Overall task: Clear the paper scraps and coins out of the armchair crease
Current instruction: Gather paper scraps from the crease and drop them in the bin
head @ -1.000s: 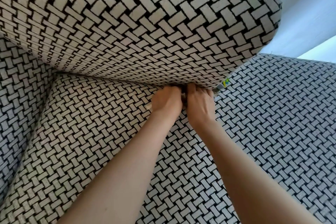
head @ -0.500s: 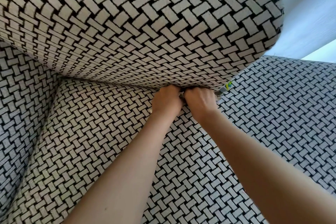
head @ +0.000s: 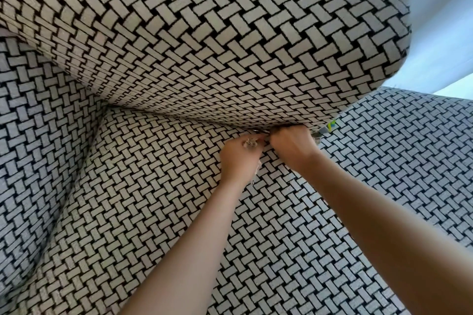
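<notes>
Along the armchair, the crease ran under the back cushion. Just near of it the left hand gripped crumpled paper scraps. The right hand dug curled fingers into it, and I cannot tell what they held. Picking-out seemed underway; the likely next target was the coloured scrap at its right end.

light: soft daylight from upper right | shadow: dim crease | edges: wide-angle bowing | focus: sharp

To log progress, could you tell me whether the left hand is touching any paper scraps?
Touching. The head view shows the left hand gripping crumpled white paper scraps, which poke out at its top and underside.
</notes>
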`<action>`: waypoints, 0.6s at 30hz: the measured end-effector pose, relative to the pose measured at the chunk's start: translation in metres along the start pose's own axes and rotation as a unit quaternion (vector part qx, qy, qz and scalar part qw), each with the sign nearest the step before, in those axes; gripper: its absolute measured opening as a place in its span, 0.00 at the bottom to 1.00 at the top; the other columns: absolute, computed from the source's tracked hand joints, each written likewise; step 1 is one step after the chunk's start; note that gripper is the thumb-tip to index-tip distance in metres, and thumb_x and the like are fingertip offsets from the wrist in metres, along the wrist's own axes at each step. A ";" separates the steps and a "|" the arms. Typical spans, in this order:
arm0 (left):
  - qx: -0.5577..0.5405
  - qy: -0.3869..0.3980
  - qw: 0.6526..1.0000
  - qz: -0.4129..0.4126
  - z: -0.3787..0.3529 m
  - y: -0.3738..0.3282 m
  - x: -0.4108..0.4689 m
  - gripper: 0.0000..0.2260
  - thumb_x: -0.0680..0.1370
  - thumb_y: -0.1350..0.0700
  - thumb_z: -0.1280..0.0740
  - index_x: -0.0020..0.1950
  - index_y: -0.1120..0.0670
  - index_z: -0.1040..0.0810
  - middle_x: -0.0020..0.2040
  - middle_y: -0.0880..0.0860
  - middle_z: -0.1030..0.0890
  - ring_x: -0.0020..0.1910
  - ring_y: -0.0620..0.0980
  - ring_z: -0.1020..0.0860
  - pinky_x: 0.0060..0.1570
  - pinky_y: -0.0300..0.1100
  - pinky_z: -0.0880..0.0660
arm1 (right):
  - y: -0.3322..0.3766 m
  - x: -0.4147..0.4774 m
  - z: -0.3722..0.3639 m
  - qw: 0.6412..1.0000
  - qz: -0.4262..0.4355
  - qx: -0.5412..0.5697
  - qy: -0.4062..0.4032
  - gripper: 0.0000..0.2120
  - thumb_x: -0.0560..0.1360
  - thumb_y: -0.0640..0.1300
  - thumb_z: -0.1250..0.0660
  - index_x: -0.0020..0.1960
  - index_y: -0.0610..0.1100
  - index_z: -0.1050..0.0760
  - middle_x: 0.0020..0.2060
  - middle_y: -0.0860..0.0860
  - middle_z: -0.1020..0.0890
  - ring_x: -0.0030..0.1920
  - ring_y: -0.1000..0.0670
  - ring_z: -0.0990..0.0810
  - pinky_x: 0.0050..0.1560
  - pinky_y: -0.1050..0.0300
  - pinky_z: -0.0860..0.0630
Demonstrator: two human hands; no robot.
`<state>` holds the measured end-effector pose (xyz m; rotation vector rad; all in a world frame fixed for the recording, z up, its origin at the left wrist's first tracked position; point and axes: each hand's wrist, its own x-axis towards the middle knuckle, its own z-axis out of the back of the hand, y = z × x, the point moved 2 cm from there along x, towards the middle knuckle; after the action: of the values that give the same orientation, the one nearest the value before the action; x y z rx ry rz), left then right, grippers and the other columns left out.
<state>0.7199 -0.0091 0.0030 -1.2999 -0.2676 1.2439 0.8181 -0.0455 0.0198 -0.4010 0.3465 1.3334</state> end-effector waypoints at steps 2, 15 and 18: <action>-0.090 0.000 0.994 0.064 0.003 0.006 -0.007 0.05 0.75 0.56 0.33 0.49 0.51 0.19 0.44 0.51 0.19 0.33 0.43 0.21 0.32 0.36 0.25 | -0.003 -0.004 -0.003 0.999 -0.001 0.015 -0.046 0.11 0.79 0.35 0.46 0.58 0.37 0.29 0.47 0.47 0.21 0.40 0.50 0.24 0.44 0.62 0.27; -0.277 0.038 0.945 0.169 0.017 0.001 -0.061 0.17 0.70 0.37 0.36 0.41 0.51 0.24 0.35 0.50 0.22 0.30 0.46 0.27 0.26 0.37 0.31 | 0.051 -0.069 -0.008 0.752 -0.160 0.623 -0.143 0.10 0.74 0.32 0.38 0.39 0.42 0.23 0.33 0.44 0.20 0.35 0.46 0.21 0.40 0.50 0.18; -0.325 0.079 0.934 0.125 0.028 0.007 -0.072 0.21 0.67 0.36 0.35 0.45 0.53 0.23 0.37 0.51 0.23 0.32 0.47 0.26 0.28 0.37 0.30 | 0.067 -0.077 -0.005 0.718 -0.163 0.656 -0.166 0.14 0.74 0.31 0.40 0.35 0.46 0.24 0.29 0.49 0.22 0.31 0.50 0.24 0.32 0.60 0.23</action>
<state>0.6667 -0.0517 0.0401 -2.0477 -0.4311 1.3023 0.7371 -0.1014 0.0458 0.9436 0.7755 0.5218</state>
